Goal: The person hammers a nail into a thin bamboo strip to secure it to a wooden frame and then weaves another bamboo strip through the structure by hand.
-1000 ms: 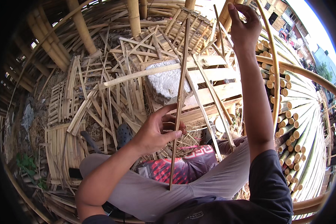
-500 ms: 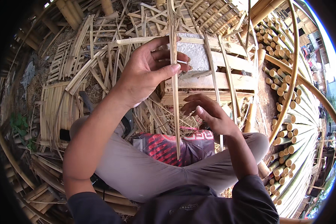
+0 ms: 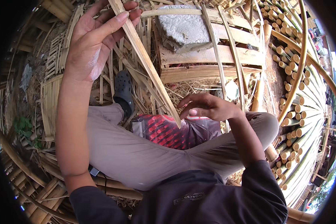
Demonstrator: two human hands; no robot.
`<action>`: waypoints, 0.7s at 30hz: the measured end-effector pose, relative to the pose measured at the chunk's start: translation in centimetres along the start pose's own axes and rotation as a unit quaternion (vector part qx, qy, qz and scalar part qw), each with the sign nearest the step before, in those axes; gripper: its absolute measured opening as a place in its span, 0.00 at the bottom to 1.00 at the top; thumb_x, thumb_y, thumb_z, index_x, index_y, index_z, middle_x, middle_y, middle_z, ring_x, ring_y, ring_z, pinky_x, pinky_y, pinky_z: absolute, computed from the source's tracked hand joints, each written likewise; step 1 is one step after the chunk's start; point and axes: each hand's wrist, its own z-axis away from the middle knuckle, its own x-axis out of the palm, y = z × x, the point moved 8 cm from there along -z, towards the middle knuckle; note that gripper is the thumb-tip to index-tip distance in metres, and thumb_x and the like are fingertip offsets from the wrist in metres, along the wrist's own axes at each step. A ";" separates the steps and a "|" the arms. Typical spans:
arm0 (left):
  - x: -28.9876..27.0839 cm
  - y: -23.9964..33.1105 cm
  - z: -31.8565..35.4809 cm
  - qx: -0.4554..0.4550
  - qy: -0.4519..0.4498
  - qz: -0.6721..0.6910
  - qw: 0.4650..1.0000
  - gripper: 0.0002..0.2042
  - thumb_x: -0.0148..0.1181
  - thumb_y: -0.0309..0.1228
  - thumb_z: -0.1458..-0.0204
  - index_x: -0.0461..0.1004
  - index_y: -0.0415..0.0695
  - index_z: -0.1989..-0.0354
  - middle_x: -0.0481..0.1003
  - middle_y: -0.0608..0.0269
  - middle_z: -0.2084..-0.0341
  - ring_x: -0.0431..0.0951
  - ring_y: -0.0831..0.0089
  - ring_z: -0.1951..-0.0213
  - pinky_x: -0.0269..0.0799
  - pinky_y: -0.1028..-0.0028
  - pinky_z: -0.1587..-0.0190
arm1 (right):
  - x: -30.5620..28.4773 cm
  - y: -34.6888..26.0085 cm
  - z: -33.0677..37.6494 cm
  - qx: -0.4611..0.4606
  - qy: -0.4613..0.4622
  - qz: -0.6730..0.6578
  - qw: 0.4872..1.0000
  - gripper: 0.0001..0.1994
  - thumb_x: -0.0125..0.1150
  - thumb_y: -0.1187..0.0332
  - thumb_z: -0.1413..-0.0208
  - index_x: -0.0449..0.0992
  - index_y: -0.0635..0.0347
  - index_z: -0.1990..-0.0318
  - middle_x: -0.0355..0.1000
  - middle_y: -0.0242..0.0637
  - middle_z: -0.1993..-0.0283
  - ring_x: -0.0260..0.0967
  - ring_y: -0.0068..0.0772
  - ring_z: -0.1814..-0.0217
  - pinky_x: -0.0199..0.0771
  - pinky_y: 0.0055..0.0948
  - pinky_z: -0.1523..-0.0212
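Observation:
My left hand (image 3: 89,43) is raised at the upper left, its thumb and fingers closed around a long split bamboo strip (image 3: 151,65). The strip slants down to the right, and its upper end runs out of the picture. Beside its lower tip is my right hand (image 3: 214,107), fingers loosely curved and thumb apart, holding nothing. That tip hangs over a red and dark printed cloth (image 3: 168,130) across my lap. Past the strip, a rough grey block (image 3: 184,28) rests on a slatted wooden crate (image 3: 246,56).
Loose bamboo slats (image 3: 104,80) litter the ground at the left, near a dark clog (image 3: 123,89). Thin upright strips (image 3: 231,46) lean across the crate. Cut bamboo poles (image 3: 302,123) are stacked along the right, with a curved pole (image 3: 296,78) before them.
My left hand has moved up and left with the bamboo strip, which has swung from nearly upright to a slant. My right hand stays open near its lower end. The view has shifted.

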 end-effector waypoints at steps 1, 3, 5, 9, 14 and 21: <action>-0.3 0.1 0.1 0.007 -0.084 0.032 0.996 0.32 0.61 0.23 0.46 0.58 0.40 0.32 0.73 0.48 0.46 0.76 0.59 0.45 0.74 0.61 0.40 | 0.2 0.1 -0.1 -0.004 -0.009 0.000 1.000 0.17 0.56 0.63 0.33 0.70 0.65 0.43 0.79 0.40 0.54 0.75 0.27 0.47 0.72 0.29 0.45; -1.7 -1.0 -1.3 -0.015 -0.049 -0.068 0.996 0.25 0.54 0.23 0.39 0.58 0.34 0.33 0.72 0.49 0.46 0.76 0.65 0.44 0.68 0.64 0.34 | 0.8 -0.3 -0.1 -0.011 -0.016 0.001 1.000 0.17 0.58 0.63 0.34 0.71 0.65 0.44 0.80 0.39 0.56 0.76 0.27 0.50 0.73 0.28 0.47; -1.8 -0.5 -1.2 0.003 -0.042 -0.055 0.998 0.23 0.55 0.22 0.40 0.61 0.32 0.37 0.75 0.49 0.49 0.77 0.65 0.46 0.73 0.66 0.39 | 1.1 0.0 -0.6 -0.025 -0.019 -0.004 1.000 0.16 0.59 0.61 0.35 0.73 0.65 0.48 0.79 0.36 0.59 0.76 0.24 0.54 0.74 0.28 0.49; -2.5 -0.3 -1.5 -0.005 -0.030 -0.058 0.998 0.25 0.53 0.20 0.40 0.57 0.32 0.34 0.72 0.47 0.46 0.76 0.65 0.45 0.70 0.63 0.35 | 0.5 1.3 -1.0 -0.028 0.007 0.006 1.000 0.19 0.51 0.54 0.31 0.76 0.63 0.58 0.76 0.33 0.63 0.73 0.22 0.56 0.73 0.27 0.51; -2.7 -0.6 -2.0 -0.008 -0.028 -0.059 0.998 0.25 0.53 0.21 0.39 0.56 0.31 0.34 0.71 0.47 0.45 0.75 0.65 0.44 0.67 0.62 0.33 | 0.6 1.3 -0.9 -0.025 0.027 -0.003 0.999 0.22 0.48 0.51 0.30 0.77 0.63 0.62 0.74 0.31 0.66 0.71 0.21 0.59 0.71 0.26 0.54; -2.6 -0.5 -1.8 0.000 -0.024 -0.072 0.997 0.25 0.52 0.21 0.39 0.56 0.30 0.34 0.71 0.46 0.45 0.75 0.64 0.44 0.68 0.63 0.34 | 0.8 0.7 -0.8 -0.070 0.051 0.028 0.996 0.13 0.54 0.61 0.32 0.76 0.62 0.64 0.71 0.29 0.69 0.66 0.19 0.62 0.68 0.26 0.58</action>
